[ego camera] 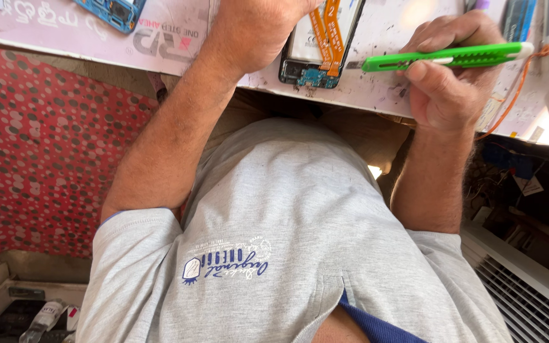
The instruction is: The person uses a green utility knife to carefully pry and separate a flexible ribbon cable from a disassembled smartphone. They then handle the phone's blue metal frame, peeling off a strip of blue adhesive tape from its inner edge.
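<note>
An opened phone [316, 70] with orange flex cables and a blue board at its near end lies on the white worktop [382, 89]. My left hand [255, 28] rests on top of the phone, covering much of it and pressing it down. My right hand [449, 76] grips a green utility knife [446, 57] held sideways, its metal tip pointing left toward the phone's lower corner, close to it. I cannot tell if the tip touches the phone.
A second blue phone frame [112, 11] lies at the worktop's far left. An orange cord [519, 95] loops by my right hand. A red dotted panel [52, 146] stands below the worktop at left, small bottles [42, 317] in a tray at bottom left, white slats [522, 286] at bottom right.
</note>
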